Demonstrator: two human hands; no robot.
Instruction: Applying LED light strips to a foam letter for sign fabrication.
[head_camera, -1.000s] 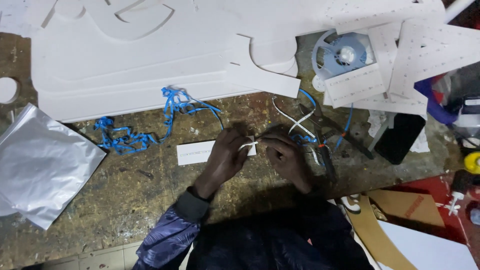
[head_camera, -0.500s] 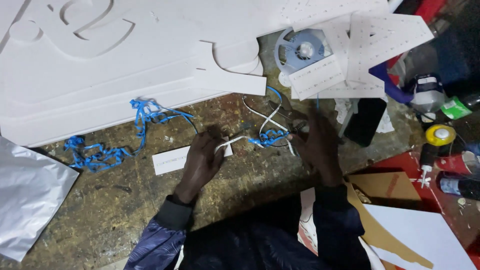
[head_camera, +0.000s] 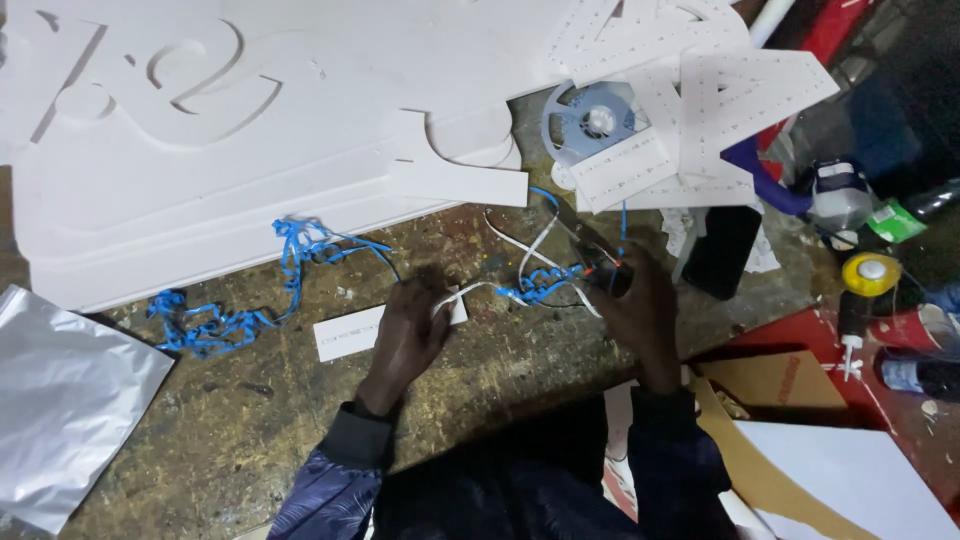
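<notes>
My left hand (head_camera: 412, 328) pinches one end of a thin white wire (head_camera: 478, 289) just above a small white paper strip (head_camera: 350, 336) on the worn wooden bench. My right hand (head_camera: 632, 305) lies to the right, closed around a pair of cutters (head_camera: 585, 240) whose blades point up and to the left. Between the two hands the white wire crosses a small knot of blue wire (head_camera: 535, 287). A longer tangle of blue wire (head_camera: 235, 318) lies to the left of my left hand.
Large white cut-out foam boards (head_camera: 250, 130) cover the back of the bench. Perforated white panels (head_camera: 700, 110) and a blue reel (head_camera: 592, 122) lie at back right. A silver foil bag (head_camera: 60, 390) sits at left. A black phone (head_camera: 722, 252), yellow tape roll (head_camera: 870, 272) and cardboard (head_camera: 770, 385) crowd the right.
The hands, joined together a second ago, have drawn apart. My right hand moved right and took up the cutters; my left hand stays on the white wire. The camera view shifted.
</notes>
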